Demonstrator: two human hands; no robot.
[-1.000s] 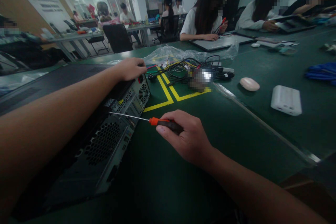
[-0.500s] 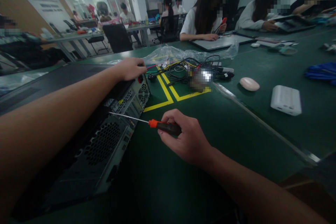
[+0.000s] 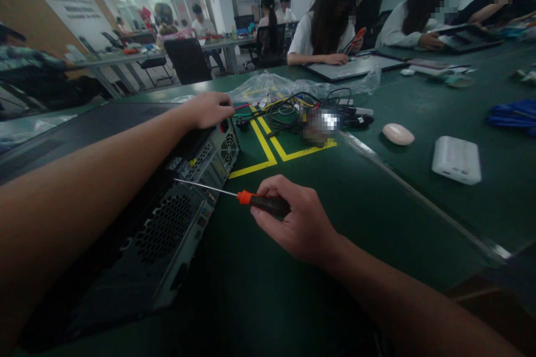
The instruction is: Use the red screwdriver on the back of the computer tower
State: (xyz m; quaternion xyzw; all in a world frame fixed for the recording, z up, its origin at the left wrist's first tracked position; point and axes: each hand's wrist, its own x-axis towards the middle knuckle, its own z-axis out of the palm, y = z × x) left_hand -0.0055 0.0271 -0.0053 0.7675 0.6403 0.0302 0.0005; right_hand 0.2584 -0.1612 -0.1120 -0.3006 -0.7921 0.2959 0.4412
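Note:
A black computer case lies on its side at the left, its rear panel with vents and ports turned toward me. My left hand is on its far rear corner, fingers bent down over the edge, their tips partly hidden. In my right hand is a screwdriver with a dark handle and an orange collar, gripped between thumb and curled fingers. Its thin shaft points left, and the tip meets the upper edge of the rear panel, above the honeycomb vent. Whether it sits in a screw I cannot tell.
Behind the case lie tangled cables and clear plastic wrap. Yellow tape marks the green table. A pale oval case, a white box and a blue bundle are at the right. Other people sit across the table.
Hardly anything differs. Both hands, the screwdriver and the computer case stay in place; a person at the far left shows more clearly now.

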